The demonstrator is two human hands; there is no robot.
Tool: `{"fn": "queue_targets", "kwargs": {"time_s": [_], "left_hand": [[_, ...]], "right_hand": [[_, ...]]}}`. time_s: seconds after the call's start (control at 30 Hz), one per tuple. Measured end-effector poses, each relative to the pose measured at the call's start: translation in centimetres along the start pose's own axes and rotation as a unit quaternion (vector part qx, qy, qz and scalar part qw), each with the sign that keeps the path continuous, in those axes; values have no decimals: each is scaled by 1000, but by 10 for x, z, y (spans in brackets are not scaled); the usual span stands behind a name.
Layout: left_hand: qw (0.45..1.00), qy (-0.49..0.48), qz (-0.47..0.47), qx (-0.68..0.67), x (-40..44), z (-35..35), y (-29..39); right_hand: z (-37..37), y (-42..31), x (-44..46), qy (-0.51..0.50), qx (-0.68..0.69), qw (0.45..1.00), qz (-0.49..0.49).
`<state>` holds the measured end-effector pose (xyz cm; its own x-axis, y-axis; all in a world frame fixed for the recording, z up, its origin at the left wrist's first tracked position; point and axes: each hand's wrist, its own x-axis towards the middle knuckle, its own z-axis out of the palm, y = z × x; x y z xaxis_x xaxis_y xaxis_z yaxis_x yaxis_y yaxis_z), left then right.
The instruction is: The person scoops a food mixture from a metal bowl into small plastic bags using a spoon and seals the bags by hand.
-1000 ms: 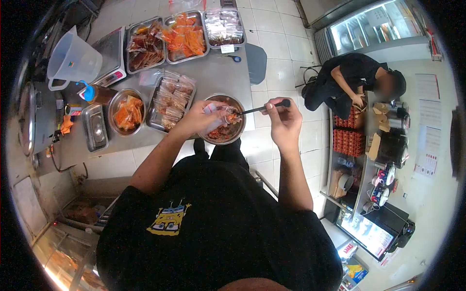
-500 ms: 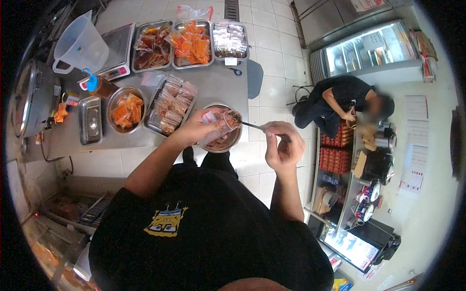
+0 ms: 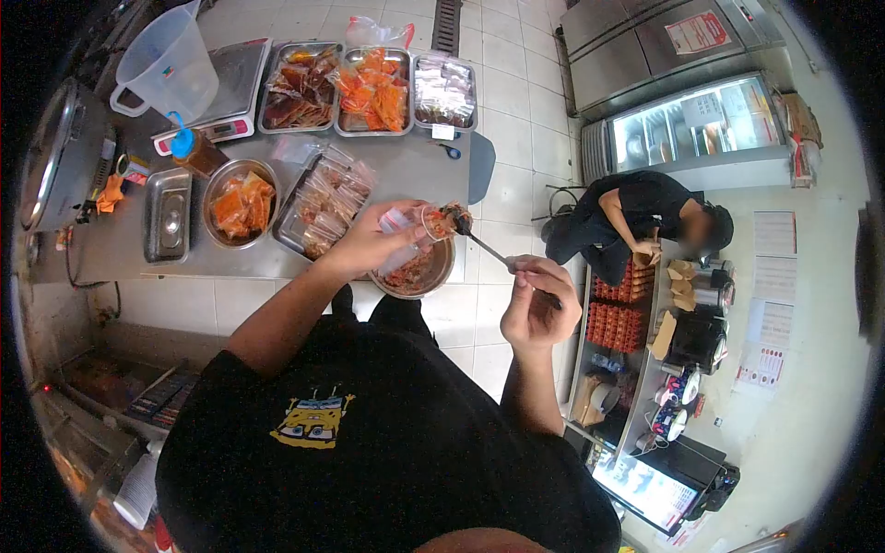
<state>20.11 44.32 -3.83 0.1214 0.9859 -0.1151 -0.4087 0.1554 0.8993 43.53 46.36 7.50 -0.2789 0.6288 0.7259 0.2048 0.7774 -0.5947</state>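
Note:
My left hand [image 3: 380, 241] is closed around a small clear plastic bag [image 3: 426, 224], its open mouth facing right, with reddish food inside. In my right hand [image 3: 542, 304] is a long-handled spoon [image 3: 490, 251]; its dark head touches the food at the bag's mouth. Below the bag stands a round steel bowl [image 3: 445, 267] with reddish chopped food, partly covered by my left hand. Just left of that hand, a steel tray [image 3: 286, 219] holds several filled clear bags [image 3: 334, 189].
Steel trays of packets [image 3: 373, 88], a scale [image 3: 241, 78], a clear jug [image 3: 175, 69], a sauce bottle [image 3: 198, 155], a bowl of orange packets [image 3: 241, 205] and blue-handled scissors [image 3: 448, 149] lie on the table. A person [image 3: 627, 217] sits at the right near red egg trays [image 3: 616, 313].
The bag and spoon have risen slightly off the bowl, and the spoon's head has moved to the bag's mouth, its handle now slanting. The camera view has shifted.

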Motion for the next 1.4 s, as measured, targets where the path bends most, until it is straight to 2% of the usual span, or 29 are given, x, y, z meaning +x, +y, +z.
{"fn": "queue_targets", "kwargs": {"time_s": [0.1, 0.17, 0.27, 0.33, 0.47, 0.57, 0.63, 0.67, 0.73, 0.77, 0.8, 0.87, 1.0, 1.07, 1.1, 1.17, 1.2, 1.23, 1.3, 1.37, 1.4], "left_hand": [[1000, -4, -3, -4, -2, 0, 6], [1000, -2, 2, -3, -2, -1, 9], [1000, -19, 9, 1, -1, -7, 10], [994, -4, 79, 75, 0, -9, 6], [991, -5, 78, 107, 2, -13, 9], [996, -22, 47, 72, 1, -13, 19], [1000, -12, 17, 11, -1, -12, 20], [1000, -14, 17, 11, -1, -13, 18], [989, 18, 80, 121, 1, -12, 17], [989, 19, 81, 122, 0, -12, 19], [987, 23, 82, 139, -2, -9, 28], [984, 27, 82, 158, -4, -8, 33], [984, 25, 82, 156, -6, -8, 37], [986, 17, 75, 151, -6, -8, 39], [984, 34, 80, 154, -6, -10, 38], [982, 49, 85, 161, -5, -18, 28], [978, 84, 93, 167, -2, -26, 15], [973, 118, 101, 173, -2, -30, 8], [972, 99, 98, 190, -7, -26, 10], [970, 79, 98, 206, -10, -21, 12], [974, 80, 90, 194, -12, -18, 12]], "right_hand": [[0, 1, -3, 25, 22, 999, 2], [-2, 0, -4, -12, 7, 1000, -10], [-2, 1, -3, -8, 17, 1000, -14], [2, -2, -4, -7, 22, 1000, 3], [10, 0, -8, 3, 38, 999, 17], [12, 2, -8, 26, 35, 999, 17], [12, 1, -5, 64, 79, 993, 66], [13, 0, -5, 88, 80, 985, 121], [12, 2, -3, 133, 100, 957, 239], [10, 10, -5, 151, 118, 938, 289], [9, 17, -8, 151, 119, 938, 288], [7, 29, -16, 187, 217, 905, 316], [6, 36, -25, 226, 228, 883, 341], [-1, 39, -26, 267, 315, 807, 421], [-6, 44, -29, 270, 316, 806, 421], [-12, 65, -41, 314, 342, 747, 475], [-12, 79, -55, 322, 331, 750, 473], [-6, 98, -77, 326, 333, 747, 474], [9, 136, -132, 246, 226, 800, 499], [26, 164, -189, 194, 209, 780, 558], [32, 166, -204, 150, 174, 796, 560]]}}
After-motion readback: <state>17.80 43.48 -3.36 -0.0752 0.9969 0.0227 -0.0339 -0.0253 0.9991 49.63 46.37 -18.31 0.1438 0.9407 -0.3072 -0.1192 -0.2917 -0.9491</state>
